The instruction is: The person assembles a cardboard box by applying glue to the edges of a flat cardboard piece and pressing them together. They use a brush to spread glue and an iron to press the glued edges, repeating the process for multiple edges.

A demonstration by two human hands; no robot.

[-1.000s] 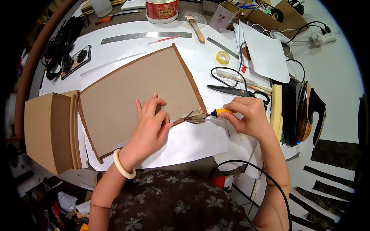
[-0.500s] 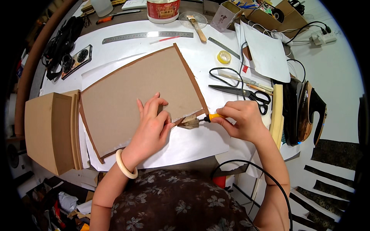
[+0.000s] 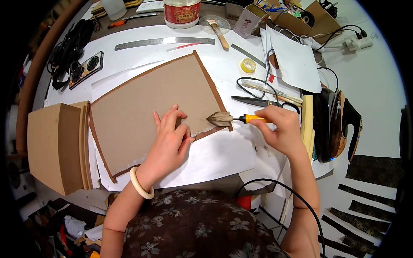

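A tan board [image 3: 155, 99] edged with brown fabric lies at a slant on white paper. My left hand [image 3: 167, 137] rests on its near side, thumb and forefinger closed on the brown fabric edging [image 3: 211, 132]; its other fingers stretch over the board. A pale bangle [image 3: 138, 185] circles the left wrist. In my right hand [image 3: 280, 129] is a small tacking iron [image 3: 220, 118], gripped by its yellow and black handle. The iron's pointed, stained metal head lies over the board's near right corner. Whether it touches the board I cannot tell.
Black scissors [image 3: 254, 101], a tape roll [image 3: 248, 65] and a cord lie to the right, before a larger iron [image 3: 340, 124]. A steel ruler [image 3: 163, 41], glue tub [image 3: 182, 13] and brush [image 3: 220, 36] are behind. Tan boxes [image 3: 47, 148] stand left; a black cable [image 3: 301, 198] hangs near my right arm.
My right hand has moved right and the tacking iron's head has lifted from the near edging up onto the board's corner. The left hand has stayed in place.
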